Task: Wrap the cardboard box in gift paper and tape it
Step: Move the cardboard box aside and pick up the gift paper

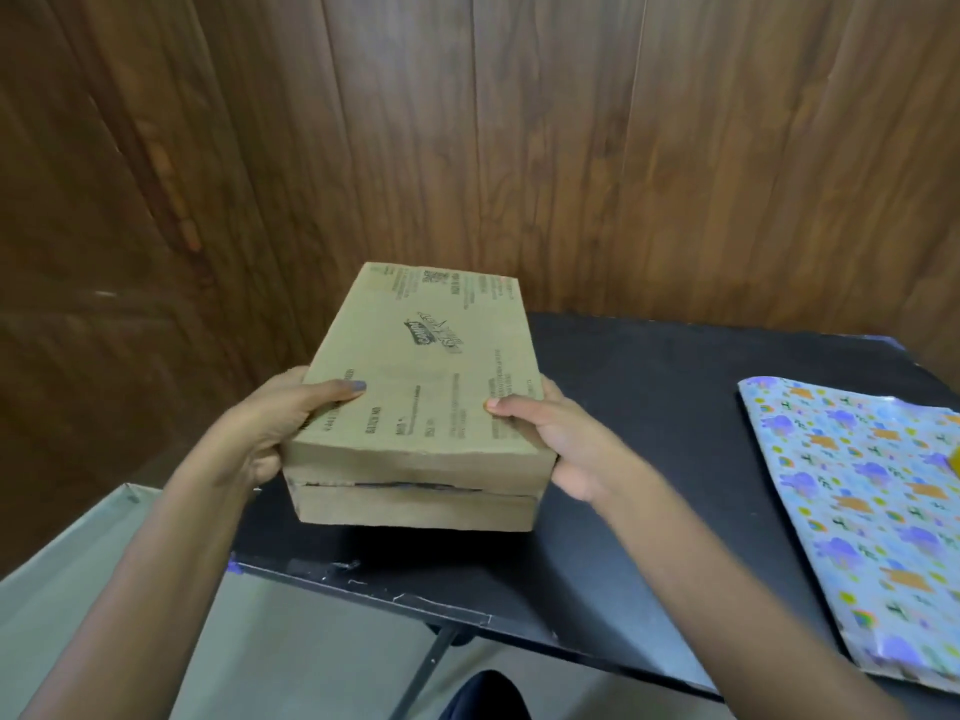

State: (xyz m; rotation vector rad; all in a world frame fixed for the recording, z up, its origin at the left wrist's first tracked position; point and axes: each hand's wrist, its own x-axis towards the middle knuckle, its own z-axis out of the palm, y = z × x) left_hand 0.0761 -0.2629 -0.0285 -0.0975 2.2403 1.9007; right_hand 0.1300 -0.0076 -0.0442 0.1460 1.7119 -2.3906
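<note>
Where gift paper [857,511] lies, table's [649,433] black.

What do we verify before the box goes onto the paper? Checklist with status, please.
1. Left hand grips the cardboard box: ok, thumb on top.
2. Right hand grips the box: ok, thumb on top.
3. Box shut: not ok, a dark gap runs along the near-side seam.
4. Gift paper on the table: ok, it lies to the right, apart from the box.
5. Paper fully unfolded: cannot tell, it runs out of frame.
6. Tape within reach: cannot tell, only a yellow sliver shows at the right edge.
</note>
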